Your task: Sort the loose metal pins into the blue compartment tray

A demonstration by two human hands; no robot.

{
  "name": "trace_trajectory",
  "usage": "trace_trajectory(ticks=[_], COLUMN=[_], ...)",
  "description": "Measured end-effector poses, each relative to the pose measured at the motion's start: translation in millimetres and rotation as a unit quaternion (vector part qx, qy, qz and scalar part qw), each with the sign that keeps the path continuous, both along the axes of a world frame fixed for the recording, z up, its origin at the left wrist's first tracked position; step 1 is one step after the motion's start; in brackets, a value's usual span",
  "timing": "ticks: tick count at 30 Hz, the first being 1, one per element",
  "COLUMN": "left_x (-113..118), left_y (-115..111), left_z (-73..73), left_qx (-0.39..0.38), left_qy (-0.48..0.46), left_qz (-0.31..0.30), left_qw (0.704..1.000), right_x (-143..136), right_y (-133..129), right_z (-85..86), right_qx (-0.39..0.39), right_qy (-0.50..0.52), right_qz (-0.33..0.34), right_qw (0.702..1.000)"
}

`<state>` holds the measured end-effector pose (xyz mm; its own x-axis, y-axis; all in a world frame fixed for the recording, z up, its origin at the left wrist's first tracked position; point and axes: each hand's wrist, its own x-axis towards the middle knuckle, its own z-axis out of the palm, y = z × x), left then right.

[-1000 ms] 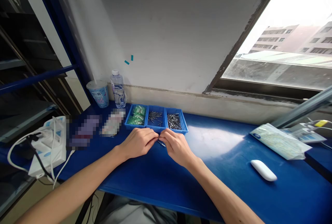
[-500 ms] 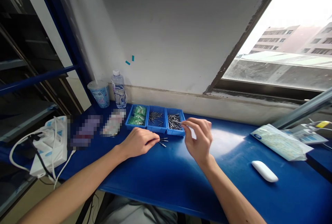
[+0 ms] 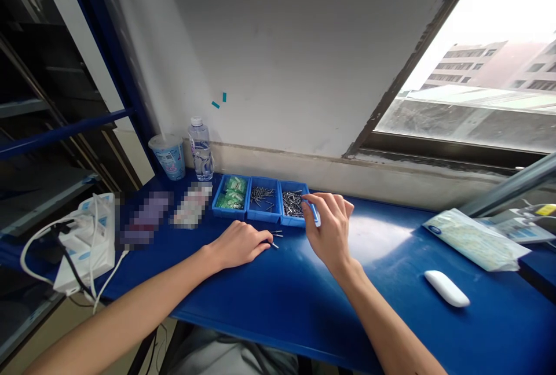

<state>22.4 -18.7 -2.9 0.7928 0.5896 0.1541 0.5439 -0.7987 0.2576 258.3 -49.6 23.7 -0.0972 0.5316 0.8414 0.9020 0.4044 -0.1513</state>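
My left hand (image 3: 241,243) rests low over the blue tabletop. Its thumb and fingertips pinch at a few thin metal rivets (image 3: 276,235) lying in front of the bins, and it covers part of them. At the right blue bin (image 3: 295,221), my right hand (image 3: 329,221) has its thumb and index finger brought together at the near right rim; anything between those fingertips is too small to make out. Many loose rivets (image 3: 292,202) fill that bin. The middle bin (image 3: 263,216) has a smaller heap of rivets (image 3: 261,194). Green-and-clear packets (image 3: 232,192) fill the left bin (image 3: 228,213).
A water bottle (image 3: 200,152) and a lidded cup (image 3: 170,158) stand by the wall at left. A power strip (image 3: 89,242) with cables sits at the left edge. On the right are a white rounded case (image 3: 447,289) and a plastic packet (image 3: 478,241).
My right hand has moved slightly left over the right bin's rim, its fingers curling down. The left hand has shifted a little right and lower over the loose rivets.
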Motion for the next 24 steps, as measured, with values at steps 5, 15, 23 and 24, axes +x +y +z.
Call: trace_trajectory(ticks=[5, 15, 23, 24], left_x=[1.8, -7.5, -14.2, -14.7], left_y=[0.2, 2.9, 6.8, 6.8], left_z=[0.2, 0.9, 7.4, 8.5], left_qx=[-0.007, 0.027, -0.014, -0.018], left_qy=[0.012, -0.011, -0.085, -0.096], left_qz=[0.010, 0.028, 0.039, 0.034], left_qw=[1.000, 0.999, 0.995, 0.995], right_x=[-7.2, -15.9, -20.4, -20.5], right_y=[-0.2, -2.5, -0.8, -0.8], right_z=[-5.2, -15.6, -21.4, -21.5], right_qx=[-0.052, -0.166, -0.175, -0.173], right_qy=[-0.032, -0.142, -0.157, -0.146], right_qz=[0.081, 0.204, 0.222, 0.219], right_qw=[0.995, 0.954, 0.946, 0.949])
